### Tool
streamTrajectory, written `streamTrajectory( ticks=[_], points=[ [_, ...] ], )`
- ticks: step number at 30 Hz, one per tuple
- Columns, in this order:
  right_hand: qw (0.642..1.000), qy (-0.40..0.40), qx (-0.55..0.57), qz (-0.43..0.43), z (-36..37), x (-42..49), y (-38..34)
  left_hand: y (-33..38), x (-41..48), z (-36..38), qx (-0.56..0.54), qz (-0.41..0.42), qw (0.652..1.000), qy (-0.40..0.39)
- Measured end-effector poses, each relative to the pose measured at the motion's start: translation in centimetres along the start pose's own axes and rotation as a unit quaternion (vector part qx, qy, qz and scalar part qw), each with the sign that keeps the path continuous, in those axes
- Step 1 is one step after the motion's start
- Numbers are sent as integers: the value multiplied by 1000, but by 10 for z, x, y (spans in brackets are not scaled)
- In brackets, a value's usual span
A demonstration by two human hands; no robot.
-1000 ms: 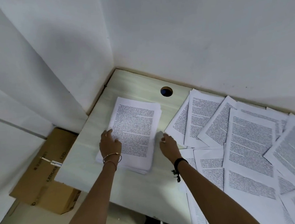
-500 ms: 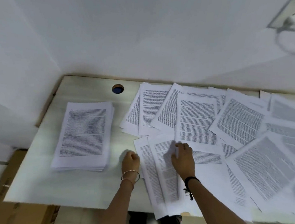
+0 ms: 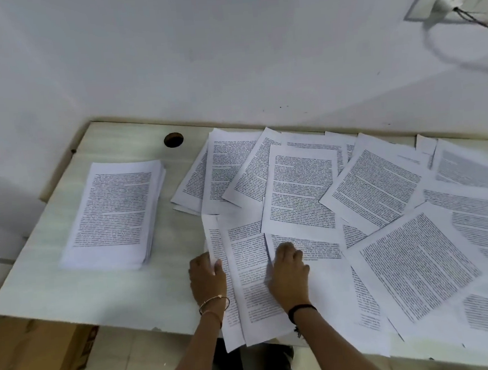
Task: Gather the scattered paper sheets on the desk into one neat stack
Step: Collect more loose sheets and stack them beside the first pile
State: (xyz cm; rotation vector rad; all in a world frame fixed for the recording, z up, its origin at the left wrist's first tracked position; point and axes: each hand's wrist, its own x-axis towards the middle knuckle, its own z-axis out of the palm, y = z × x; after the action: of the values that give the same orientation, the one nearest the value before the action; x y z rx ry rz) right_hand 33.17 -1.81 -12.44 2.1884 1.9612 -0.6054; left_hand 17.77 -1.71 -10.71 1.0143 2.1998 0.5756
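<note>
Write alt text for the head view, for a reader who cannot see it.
A person's left hand pinches the edge of a loose printed sheet while the right hand lies on overlapping sheets beside it, scattered across a pale desk. A neat stack sits apart at left.
</note>
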Motion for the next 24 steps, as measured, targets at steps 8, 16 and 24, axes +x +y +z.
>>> streamTrajectory(
  ticks=[8,16,24],
  points=[
    [968,-24,105,-225,0,-1,1,8,-3,8,-230,-146,942,-195],
    [953,17,196,-230,-21,7,37,19,-4,13,-234,-132,943,-197],
    [980,75,178,-38,-5,17,73,20,-4,38,-216,-129,946,-206]
  ],
)
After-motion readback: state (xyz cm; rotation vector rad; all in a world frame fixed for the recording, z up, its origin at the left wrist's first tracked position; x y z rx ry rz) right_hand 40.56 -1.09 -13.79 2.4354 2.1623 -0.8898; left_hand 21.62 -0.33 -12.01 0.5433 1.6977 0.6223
